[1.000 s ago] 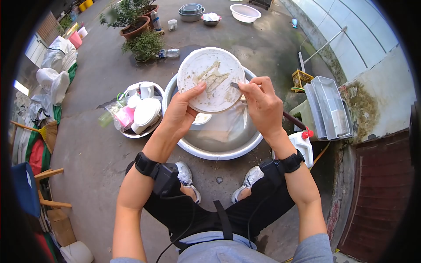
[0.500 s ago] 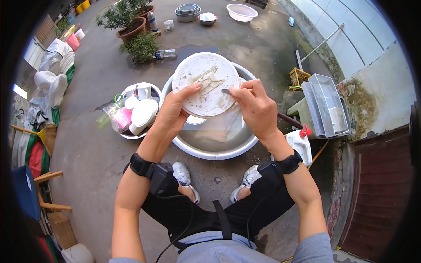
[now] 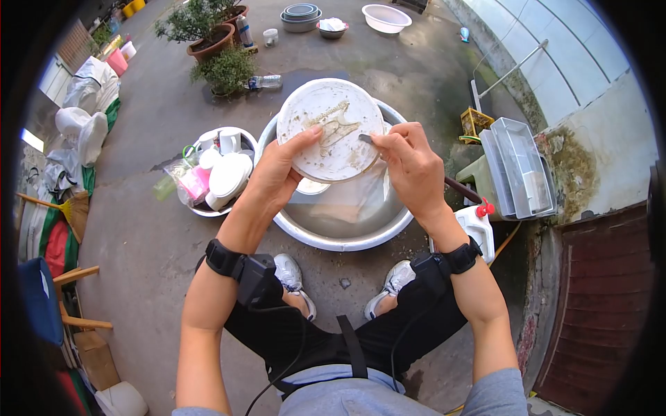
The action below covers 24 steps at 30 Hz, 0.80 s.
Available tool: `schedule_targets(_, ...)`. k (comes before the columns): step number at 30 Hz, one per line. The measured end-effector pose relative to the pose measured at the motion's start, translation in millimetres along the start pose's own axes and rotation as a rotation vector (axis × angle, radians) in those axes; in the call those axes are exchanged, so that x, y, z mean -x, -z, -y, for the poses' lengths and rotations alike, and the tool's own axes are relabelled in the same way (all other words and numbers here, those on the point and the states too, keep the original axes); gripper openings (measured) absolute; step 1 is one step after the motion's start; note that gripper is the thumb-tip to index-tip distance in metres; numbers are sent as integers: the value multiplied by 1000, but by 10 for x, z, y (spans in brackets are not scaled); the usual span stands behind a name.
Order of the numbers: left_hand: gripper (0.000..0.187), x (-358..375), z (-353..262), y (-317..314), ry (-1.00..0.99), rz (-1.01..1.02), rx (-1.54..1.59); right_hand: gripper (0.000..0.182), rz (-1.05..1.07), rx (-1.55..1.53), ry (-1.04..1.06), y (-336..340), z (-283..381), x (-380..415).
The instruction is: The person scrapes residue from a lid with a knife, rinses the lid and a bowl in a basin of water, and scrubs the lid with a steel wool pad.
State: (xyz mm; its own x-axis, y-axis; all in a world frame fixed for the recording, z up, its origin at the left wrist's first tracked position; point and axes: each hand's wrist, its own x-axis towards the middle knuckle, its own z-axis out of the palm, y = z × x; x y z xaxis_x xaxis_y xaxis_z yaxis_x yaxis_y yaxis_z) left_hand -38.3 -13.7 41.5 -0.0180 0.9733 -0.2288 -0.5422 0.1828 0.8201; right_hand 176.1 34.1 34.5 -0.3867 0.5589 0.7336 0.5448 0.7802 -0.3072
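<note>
My left hand [image 3: 281,166] is closed on the near-left edge of a round white disc [image 3: 326,156], its thumb lying on the upper face. Brown dirt specks and yellowish residue streaks mark that face. Between the thumb and fingers of my right hand [image 3: 413,163] is a small dark flat piece [image 3: 365,138], held over the disc's right edge; whether it touches cannot be seen. Below the disc stands a large metal basin [image 3: 347,243] with cloudy water. A pale sheet-like thing [image 3: 350,204] and a white round item [image 3: 312,186] show inside it.
Left of the basin, a bowl [image 3: 248,142] holds white containers [image 3: 229,177] and a pink packet [image 3: 194,182]. On the right are a white jug with a red cap [image 3: 477,232] and clear plastic boxes [image 3: 522,170]. Potted plants [image 3: 211,43] and several basins [image 3: 386,19] stand farther off.
The disc has shifted slightly up and right in view with both hands. My right hand's dark piece stays near the disc's right edge. Both grips look the same.
</note>
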Motion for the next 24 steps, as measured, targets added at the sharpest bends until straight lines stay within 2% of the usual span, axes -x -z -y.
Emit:
schedule_targets(4, 48, -19, -19, -2, -7, -20, 6, 15, -1, 46, -36, 13, -18, 15)
schedule_targets(6, 48, -27, -4, 7, -34, -30, 95, 17, -8, -3, 5, -30, 68, 50)
schedule_targets(8, 48, -38, 11, 16, -59, -29, 83, 18, 62, -40, 70, -49, 141, 62)
schedule_targets(10, 48, -40, 0, 8, -80, -25, 71, 18, 35, -44, 75, -55, 68, 22)
schedule_targets(14, 47, -35, -9, -7, -123, -59, 27, 19, -33, 52, -46, -3, 30, -20)
schedule_targets(17, 47, -49, 9, 15, -178, -85, 26, 17, -12, 13, 25, -14, 131, 0)
schedule_targets(19, 47, -44, 25, 3, -217, -94, 20, 16, 77, -40, 83, -33, 160, 38)
schedule_targets(21, 47, -26, -1, -15, -281, -97, -14, 16, 39, -26, 51, -29, 132, 14)
schedule_targets(24, 48, -74, -6, 39, -243, -71, -26, 15, -9, 42, -15, 32, 4, -63)
